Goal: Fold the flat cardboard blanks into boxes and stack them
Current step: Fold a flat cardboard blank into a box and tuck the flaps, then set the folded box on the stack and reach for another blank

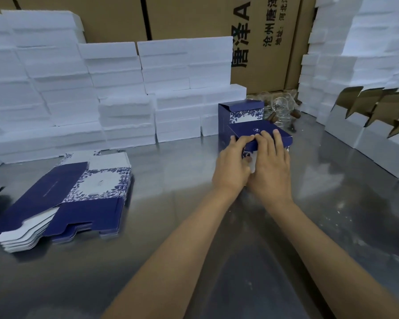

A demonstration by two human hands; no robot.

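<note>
Pressing down together, the left hand (232,168) and the right hand (271,168) lie side by side on the near edge of a blue box (259,134) standing on the steel table (194,226) right of centre. Both hands are flat, fingers (268,140) stretched forward and close together over the box's dark lid panel, thumbs tucked under its front lip against the flowered side; they press more than they clasp. The box's lid runs lengthwise left to right, its far right corner turned slightly away. Directly behind it, touching, stands a second folded box (242,110) with its top flap raised. Well to the left, a pile of flat blanks (62,203) lies with its long axis running diagonally from near left to far right. White foam blocks (124,100) are stacked along the back.
</note>
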